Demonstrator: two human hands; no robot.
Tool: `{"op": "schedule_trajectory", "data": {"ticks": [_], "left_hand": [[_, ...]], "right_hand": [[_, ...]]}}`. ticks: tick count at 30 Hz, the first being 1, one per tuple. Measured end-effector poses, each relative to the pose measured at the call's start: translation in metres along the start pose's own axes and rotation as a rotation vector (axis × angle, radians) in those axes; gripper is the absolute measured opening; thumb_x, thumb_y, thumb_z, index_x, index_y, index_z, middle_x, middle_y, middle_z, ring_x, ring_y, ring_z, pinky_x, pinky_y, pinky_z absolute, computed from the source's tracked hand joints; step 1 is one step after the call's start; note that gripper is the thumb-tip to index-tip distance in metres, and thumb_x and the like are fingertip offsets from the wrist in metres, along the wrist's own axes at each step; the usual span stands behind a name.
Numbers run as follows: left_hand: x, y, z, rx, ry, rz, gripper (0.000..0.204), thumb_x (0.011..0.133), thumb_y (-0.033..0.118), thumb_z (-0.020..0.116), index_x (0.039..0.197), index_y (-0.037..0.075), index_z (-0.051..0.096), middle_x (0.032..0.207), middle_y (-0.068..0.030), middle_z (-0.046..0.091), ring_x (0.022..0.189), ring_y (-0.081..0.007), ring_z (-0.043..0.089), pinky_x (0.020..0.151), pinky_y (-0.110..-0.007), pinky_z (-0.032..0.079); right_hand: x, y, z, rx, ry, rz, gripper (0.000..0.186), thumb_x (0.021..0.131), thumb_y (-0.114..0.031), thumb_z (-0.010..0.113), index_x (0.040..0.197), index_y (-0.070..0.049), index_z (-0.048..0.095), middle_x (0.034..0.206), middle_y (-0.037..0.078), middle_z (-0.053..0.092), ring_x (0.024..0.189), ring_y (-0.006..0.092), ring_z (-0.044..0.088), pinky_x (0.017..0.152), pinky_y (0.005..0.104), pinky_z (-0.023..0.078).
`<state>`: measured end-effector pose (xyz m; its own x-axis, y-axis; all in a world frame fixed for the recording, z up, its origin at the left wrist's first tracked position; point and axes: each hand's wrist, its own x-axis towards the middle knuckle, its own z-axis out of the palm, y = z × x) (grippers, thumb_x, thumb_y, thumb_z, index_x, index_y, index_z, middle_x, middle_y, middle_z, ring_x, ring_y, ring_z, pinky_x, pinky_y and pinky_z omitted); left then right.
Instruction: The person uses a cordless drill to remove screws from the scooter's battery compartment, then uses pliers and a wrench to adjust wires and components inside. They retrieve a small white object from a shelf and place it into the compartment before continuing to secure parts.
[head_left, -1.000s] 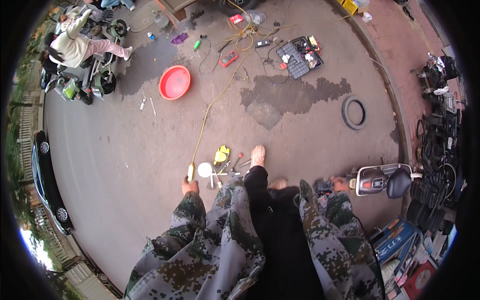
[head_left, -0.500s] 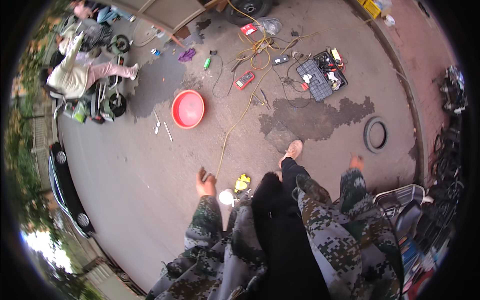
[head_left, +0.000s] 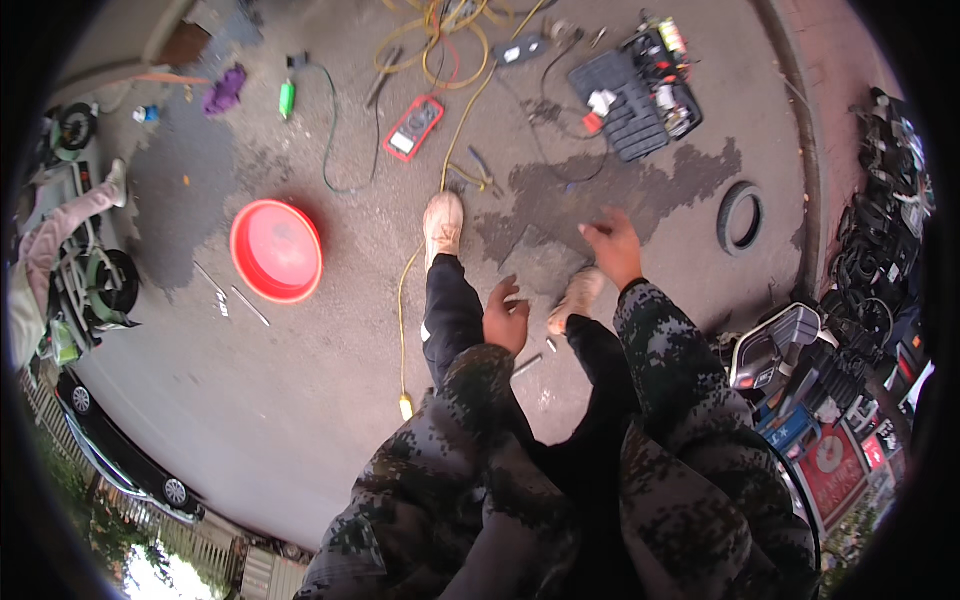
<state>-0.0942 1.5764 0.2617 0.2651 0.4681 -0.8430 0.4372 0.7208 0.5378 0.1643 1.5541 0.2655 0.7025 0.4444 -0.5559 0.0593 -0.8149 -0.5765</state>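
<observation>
Right of the red basin: the left hand, held in mid-air by the person's knees, fingers loosely bent and parted, gripping nothing visible.
Right hand: farther right of the basin and about level with it, loosely open with its fingers apart, seen just above the right shoe.
Short metal rod: on the ground to the basin's lower right, nearest to the left hand in view and apart from it.
Left shoe: right of the basin, overlapping the yellow hose; whether it presses on the hose, I cannot tell.
Hose end: a yellow tip to the basin's lower right, beside the left camouflage sleeve.
Pliers: beyond the basin to its upper right, lying on the pavement.
Red multimeter: upper right of the basin, nearer to it than the open black toolbox.
Green canister: straight above the basin, with a dark cord near it.
Purple cloth: above the basin, slightly to its left.
Tyre: well apart from the basin, far to its right.
Black car: lower left of the basin, at the road's edge.
</observation>
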Motion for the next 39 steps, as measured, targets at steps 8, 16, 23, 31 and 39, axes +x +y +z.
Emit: {"op": "schedule_trajectory", "data": {"ticks": [8, 16, 23, 31, 39], "left_hand": [[0.073, 0.075, -0.05, -0.664, 0.106, -0.097, 0.049, 0.102, -0.002, 0.055, 0.15, 0.0, 0.052, 0.138, -0.0124, 0.062, 0.121, -0.0255, 0.065, 0.096, -0.039, 0.056], [0.068, 0.063, -0.088, -0.639, 0.23, -0.185, 0.044, 0.103, -0.004, 0.057, 0.147, 0.0, 0.055, 0.136, -0.0125, 0.066, 0.12, -0.0217, 0.066, 0.094, -0.038, 0.057], [0.072, 0.039, -0.055, -0.372, 0.03, -0.371, 0.057, 0.111, 0.045, 0.055, 0.144, -0.001, 0.055, 0.141, -0.0172, 0.064, 0.124, -0.0295, 0.064, 0.102, -0.045, 0.052], [-0.031, 0.022, 0.062, -0.493, -0.674, -0.758, 0.103, 0.097, 0.082, 0.047, 0.15, -0.006, 0.047, 0.144, -0.0214, 0.062, 0.129, -0.0364, 0.063, 0.11, -0.054, 0.05], [-0.115, -0.054, 0.265, 0.384, -0.794, -0.744, 0.026, 0.103, 0.019, 0.055, 0.112, -0.002, 0.066, 0.137, -0.027, 0.068, 0.132, -0.0394, 0.063, 0.115, -0.052, 0.048]], "right_hand": [[0.172, 0.082, 0.277, -0.526, -0.251, -0.263, 0.074, 0.089, -0.044, 0.083, 0.141, 0.004, 0.06, 0.126, 0.023, 0.071, 0.116, 0.0365, 0.069, 0.1, 0.0445, 0.055], [0.217, 0.102, 0.36, -0.589, -0.171, -0.222, 0.044, 0.088, -0.033, 0.08, 0.116, -0.002, 0.067, 0.11, 0.025, 0.074, 0.106, 0.044, 0.071, 0.091, 0.0535, 0.056], [0.047, 0.088, 0.194, -0.031, -0.132, -0.163, 0.022, 0.086, -0.016, 0.077, 0.105, -0.009, 0.07, 0.102, 0.02, 0.068, 0.1, 0.0459, 0.068, 0.082, 0.0519, 0.056], [-0.201, 0.106, -0.009, 0.255, 0.147, -0.505, 0.03, 0.084, -0.006, 0.084, 0.112, -0.007, 0.072, 0.116, 0.012, 0.067, 0.102, 0.0344, 0.07, 0.083, 0.0405, 0.059], [-0.336, 0.238, -0.108, 0.58, 0.545, -0.178, 0.049, 0.084, 0.003, 0.072, 0.132, -0.006, 0.069, 0.143, 0.014, 0.062, 0.127, 0.0375, 0.064, 0.106, 0.0433, 0.056]]}}
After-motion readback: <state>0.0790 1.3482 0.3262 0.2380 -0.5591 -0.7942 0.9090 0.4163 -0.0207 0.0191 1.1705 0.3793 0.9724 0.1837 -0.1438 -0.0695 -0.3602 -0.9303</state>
